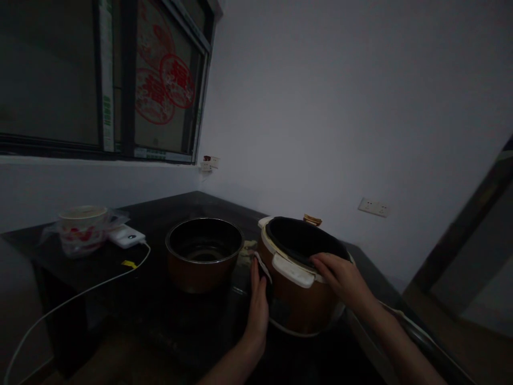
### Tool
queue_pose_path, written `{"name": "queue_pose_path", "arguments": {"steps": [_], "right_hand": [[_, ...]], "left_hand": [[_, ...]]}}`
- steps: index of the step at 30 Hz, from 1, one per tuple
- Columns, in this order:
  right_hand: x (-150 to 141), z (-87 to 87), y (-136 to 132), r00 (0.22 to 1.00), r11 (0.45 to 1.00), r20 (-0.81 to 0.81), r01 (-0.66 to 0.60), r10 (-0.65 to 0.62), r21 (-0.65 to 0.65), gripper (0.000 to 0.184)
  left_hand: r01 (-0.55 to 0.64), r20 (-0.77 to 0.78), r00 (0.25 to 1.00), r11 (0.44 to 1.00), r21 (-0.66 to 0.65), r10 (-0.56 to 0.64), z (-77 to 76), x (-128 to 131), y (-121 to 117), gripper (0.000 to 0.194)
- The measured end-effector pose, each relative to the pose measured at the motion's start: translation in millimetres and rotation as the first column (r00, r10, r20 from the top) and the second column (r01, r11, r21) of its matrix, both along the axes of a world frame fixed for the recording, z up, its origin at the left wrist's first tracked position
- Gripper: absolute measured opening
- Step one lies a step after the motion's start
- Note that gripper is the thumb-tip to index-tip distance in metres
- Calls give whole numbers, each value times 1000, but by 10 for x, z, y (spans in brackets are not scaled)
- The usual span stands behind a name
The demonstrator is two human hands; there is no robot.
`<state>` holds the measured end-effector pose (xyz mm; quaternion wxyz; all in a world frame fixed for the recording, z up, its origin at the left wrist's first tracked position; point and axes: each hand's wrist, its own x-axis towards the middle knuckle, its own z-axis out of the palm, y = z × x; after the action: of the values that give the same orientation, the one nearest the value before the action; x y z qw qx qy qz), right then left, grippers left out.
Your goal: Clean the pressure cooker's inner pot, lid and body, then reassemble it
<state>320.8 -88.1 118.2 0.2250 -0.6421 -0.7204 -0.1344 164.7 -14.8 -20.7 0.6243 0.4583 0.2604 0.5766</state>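
A brown rice cooker body (298, 291) with a cream rim stands tilted on the dark counter (160, 214), its dark cavity facing up. My left hand (258, 305) lies flat against its left side, fingers together and stretched out. My right hand (340, 275) rests on the near rim, fingers curled over the edge. To the left of the cooker stands its metal inner pot (204, 251), upright with a little liquid at the bottom.
A white power bank (127, 236) with a white cable (80, 294) lies at the left, beside a bowl in a clear bag (82, 227). A window is at the upper left. Wall sockets (373, 207) sit on the right wall. Dim light.
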Motion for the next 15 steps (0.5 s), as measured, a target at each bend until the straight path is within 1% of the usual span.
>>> {"name": "queue_pose_path", "arguments": {"steps": [2,3,5,8,10,13,15], "right_hand": [[-201,25,-4,995,994,-5,104,-104,-46,40],[-306,46,2,988,985,-1,156,-156,-74,40],[-497,98,35,974,968,10,225,-225,-108,39],[-677,185,130,959,952,29,283,-281,-117,42],[-722,226,207,953,943,34,302,-300,-138,48],[-721,245,294,957,938,61,291,-285,-191,51],[-703,235,312,959,942,88,280,-268,-186,50]], "left_hand": [[-22,54,998,999,47,19,83,7,-112,56],[-33,75,997,996,82,27,144,3,-125,54],[-49,81,996,985,166,36,286,-16,-74,51],[-55,38,998,956,288,45,473,-50,120,47],[-46,18,999,940,338,43,550,-54,274,45],[-29,28,999,930,368,20,601,-21,504,46],[-8,47,999,939,342,-9,603,16,647,49]]}}
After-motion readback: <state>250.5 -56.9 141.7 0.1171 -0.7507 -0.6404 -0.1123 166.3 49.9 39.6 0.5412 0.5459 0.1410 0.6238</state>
